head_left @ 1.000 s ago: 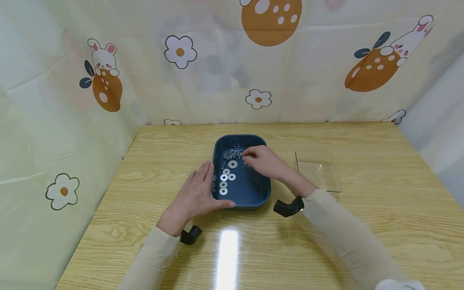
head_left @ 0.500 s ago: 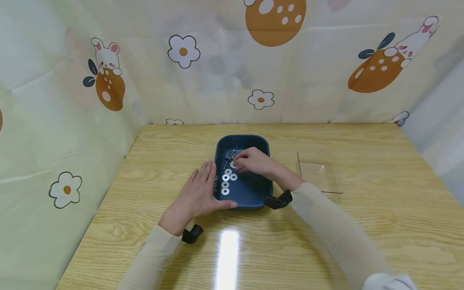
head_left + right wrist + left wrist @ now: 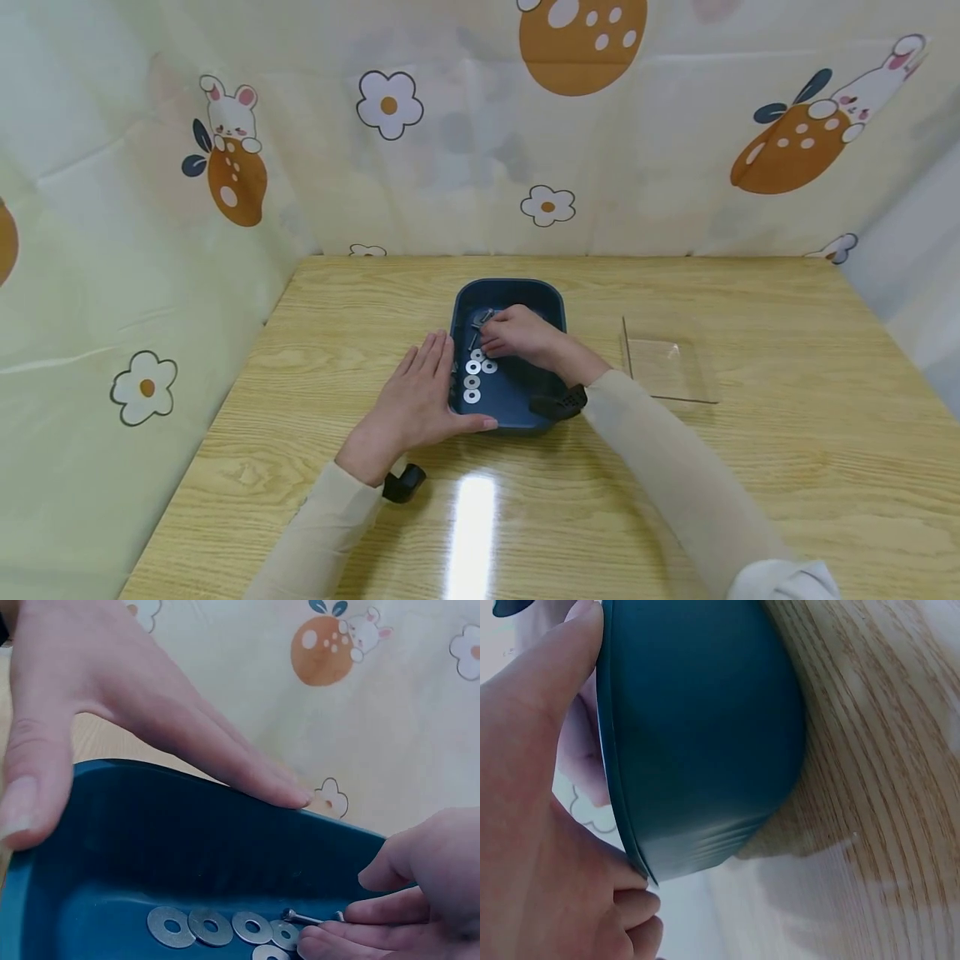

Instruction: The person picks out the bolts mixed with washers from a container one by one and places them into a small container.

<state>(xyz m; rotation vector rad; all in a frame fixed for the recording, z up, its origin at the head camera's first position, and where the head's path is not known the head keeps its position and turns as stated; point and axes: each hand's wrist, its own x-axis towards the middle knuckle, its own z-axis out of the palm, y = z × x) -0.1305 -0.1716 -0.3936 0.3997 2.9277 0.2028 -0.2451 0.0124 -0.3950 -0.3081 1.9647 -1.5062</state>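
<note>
In the head view, a dark blue tray (image 3: 517,408) holds metal washers (image 3: 472,382) and bolts (image 3: 486,316). My left hand (image 3: 416,400) rests along its left rim, fingers straight and thumb over the near edge. Inside the tray is my right hand (image 3: 525,337), its fingertips low among the hardware. The right wrist view shows the thumb (image 3: 382,870) apart from the fingers, which lie right at one bolt (image 3: 304,918) beside a row of washers (image 3: 211,927). Part of the hardware is hidden beneath this hand.
A clear plastic piece (image 3: 667,367) with dark edges lies on the wooden table (image 3: 795,433), right of the tray. Behind the table hangs a patterned curtain (image 3: 465,167). Each wrist wears a black camera mount (image 3: 405,483).
My right hand has moved left and slightly nearer within the tray, now covering the large washer seen earlier. The left hand keeps its place on the rim. The head view has shifted slightly.
</note>
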